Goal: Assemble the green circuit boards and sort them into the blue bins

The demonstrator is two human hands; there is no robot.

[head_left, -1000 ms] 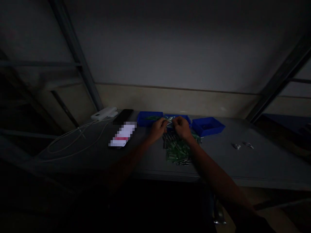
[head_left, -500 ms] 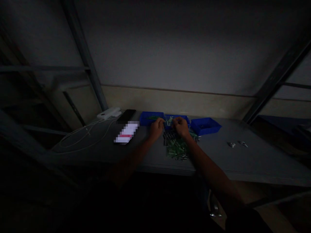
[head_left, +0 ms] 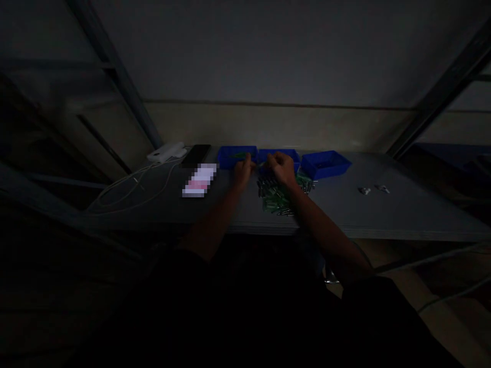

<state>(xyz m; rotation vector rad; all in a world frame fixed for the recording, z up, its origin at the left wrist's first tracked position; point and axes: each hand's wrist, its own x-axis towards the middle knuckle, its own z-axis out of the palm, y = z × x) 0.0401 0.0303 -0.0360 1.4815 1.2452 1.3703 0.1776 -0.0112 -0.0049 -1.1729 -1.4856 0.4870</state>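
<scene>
My left hand [head_left: 243, 173] is closed in a pinch at the front edge of the left blue bin [head_left: 226, 159], which has green pieces [head_left: 240, 155] in it. My right hand [head_left: 281, 167] is also pinched, in front of the middle blue bin [head_left: 289, 153]. Whatever the fingertips hold is too small and dark to make out. Below the hands lies a pile of green and metallic pieces [head_left: 274, 198], partly covered by my right wrist. The right blue bin [head_left: 326, 164] stands beside the middle one, with something dark inside.
A lit phone [head_left: 200, 180] and a dark flat device [head_left: 196, 155] lie left of the bins. Further left are a white box [head_left: 166, 152] and looping white cables [head_left: 115, 191]. Two small pale objects [head_left: 364, 190] lie on the grey table [head_left: 402, 214] at right.
The head view has tilted down, so the table and bins appear higher. Both hands stay near the bins, with the right hand now covering more of the middle bin's front.
</scene>
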